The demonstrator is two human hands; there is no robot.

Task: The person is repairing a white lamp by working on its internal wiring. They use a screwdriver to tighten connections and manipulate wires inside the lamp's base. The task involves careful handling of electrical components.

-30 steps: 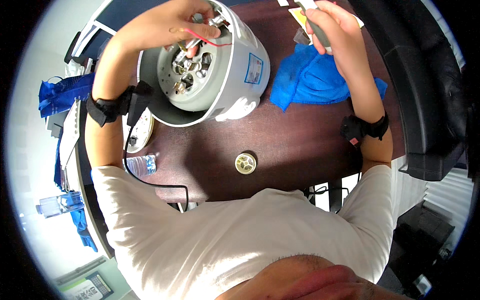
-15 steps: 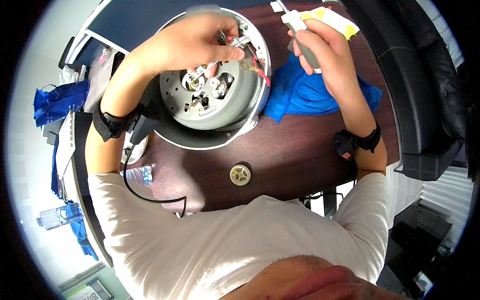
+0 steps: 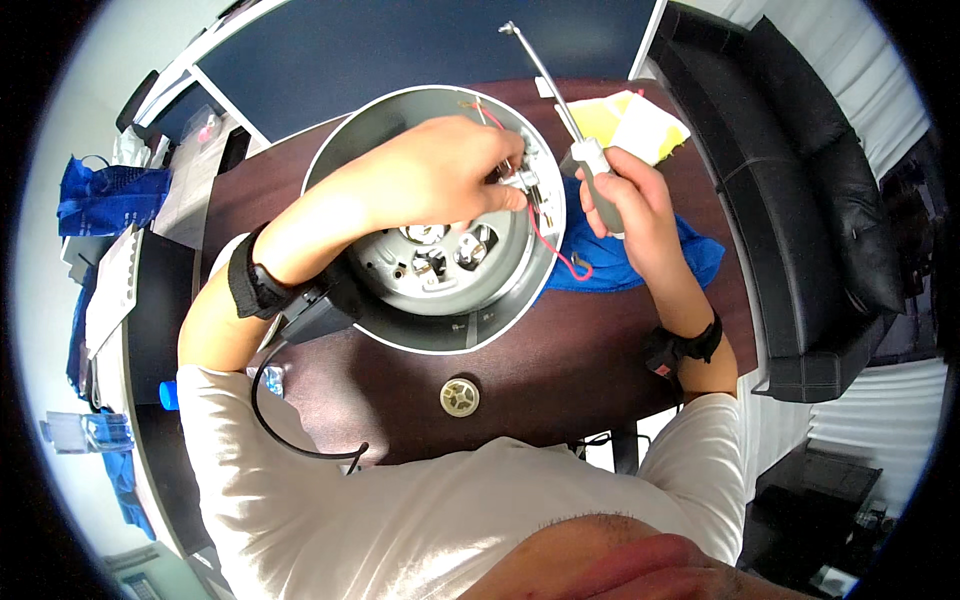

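A round, grey appliance housing with a pale rim point(image 3: 372, 335) sits on the table, its inside facing up. Within it is a grey metal dish point(image 3: 470, 285) with holes and small metal fittings. My left hand point(image 3: 450, 175) reaches over the housing, fingers pinched on a small silvery metal part point(image 3: 522, 181) near its right wall; the fingertips are partly hidden. A red wire point(image 3: 545, 240) with a loose looped end hangs beside that part. To the right, my right hand point(image 3: 635, 205) grips a screwdriver point(image 3: 590, 155) by its grey-and-white handle, the long shaft pointing up and left.
A blue cloth point(image 3: 690, 255) lies under and beside my right hand. Behind it rests a yellow-and-white packet point(image 3: 640, 125). A small round dish of little parts point(image 3: 459, 397) stands near the table's front edge. A black sofa point(image 3: 790, 200) is on the right.
The view has tilted up, so everything sits lower in it. The screwdriver's whole shaft now shows. My left hand is closer to the housing's right wall, still pinching the metal part.
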